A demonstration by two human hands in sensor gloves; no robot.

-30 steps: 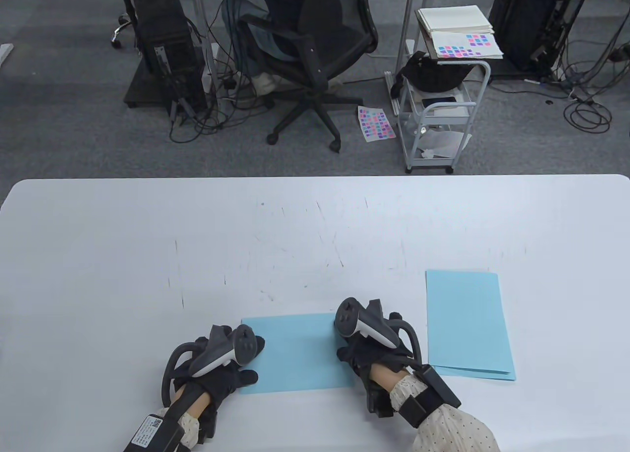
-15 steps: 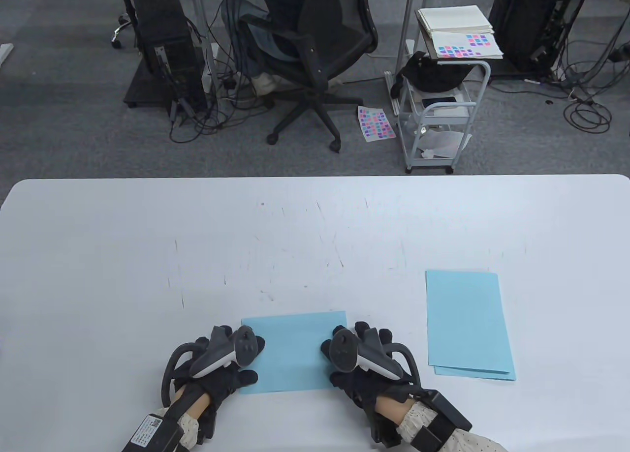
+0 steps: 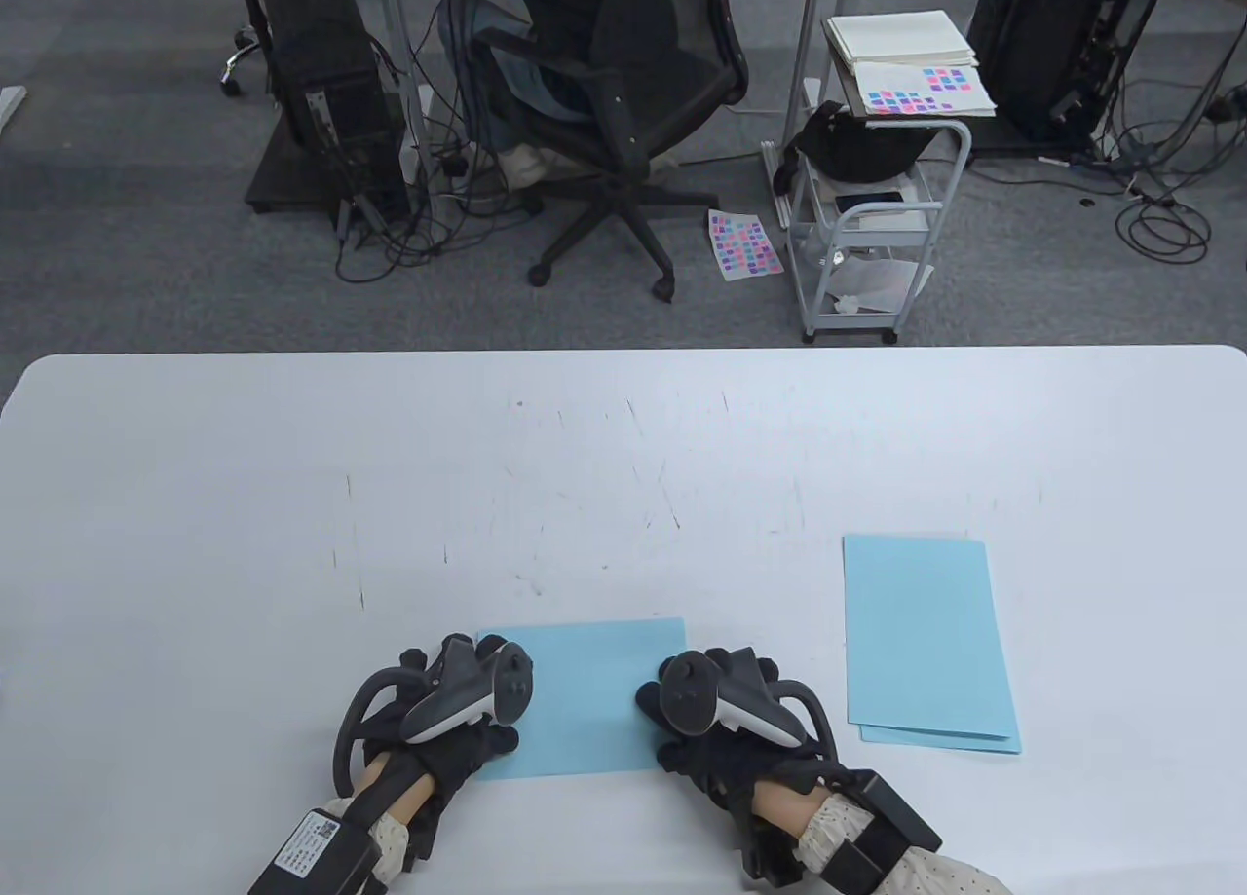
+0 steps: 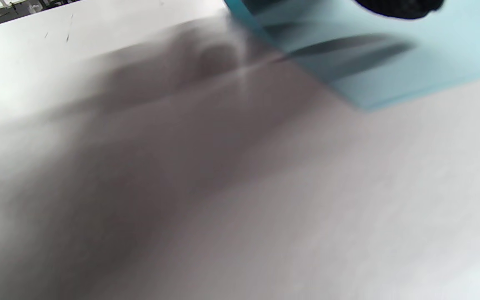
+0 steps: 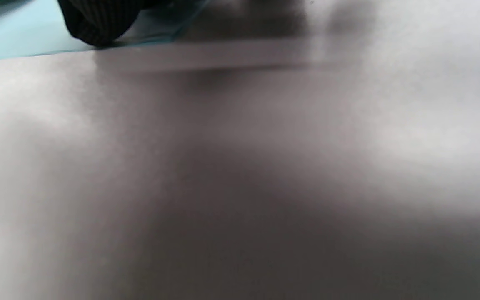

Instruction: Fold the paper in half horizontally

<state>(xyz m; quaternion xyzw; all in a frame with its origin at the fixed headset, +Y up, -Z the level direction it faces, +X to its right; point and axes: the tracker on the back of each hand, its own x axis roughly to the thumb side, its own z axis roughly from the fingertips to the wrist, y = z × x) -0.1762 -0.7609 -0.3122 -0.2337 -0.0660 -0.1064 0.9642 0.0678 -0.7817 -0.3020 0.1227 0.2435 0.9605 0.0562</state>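
White and wide, the table (image 3: 244,505) fills the lower part of the table view. The left hand (image 3: 453,729) rests on the left edge of a blue paper (image 3: 585,695) that lies flat near the front of the table. A grey tracker covers the back of this hand, so its fingers are mostly hidden. I cannot tell if its grip is apart or together. In the left wrist view, one dark fingertip (image 4: 394,5) shows at the top edge, cut off, over the blue paper (image 4: 390,54). The rest of that view is blurry table with a big shadow.

The blue paper looks folded already, short and wide. The right hand (image 3: 726,729) sits on its right edge. Its tracker hides the fingers too, so I cannot tell how its grip is. In the right wrist view, a dark finger (image 5: 94,23) presses down at the near edge of the paper (image 5: 15,41). The rest is blurry and grey.

Further right, well apart from the hands, lie more blue sheets (image 3: 921,642), one on top of another. The lower one peeks out at the bottom.
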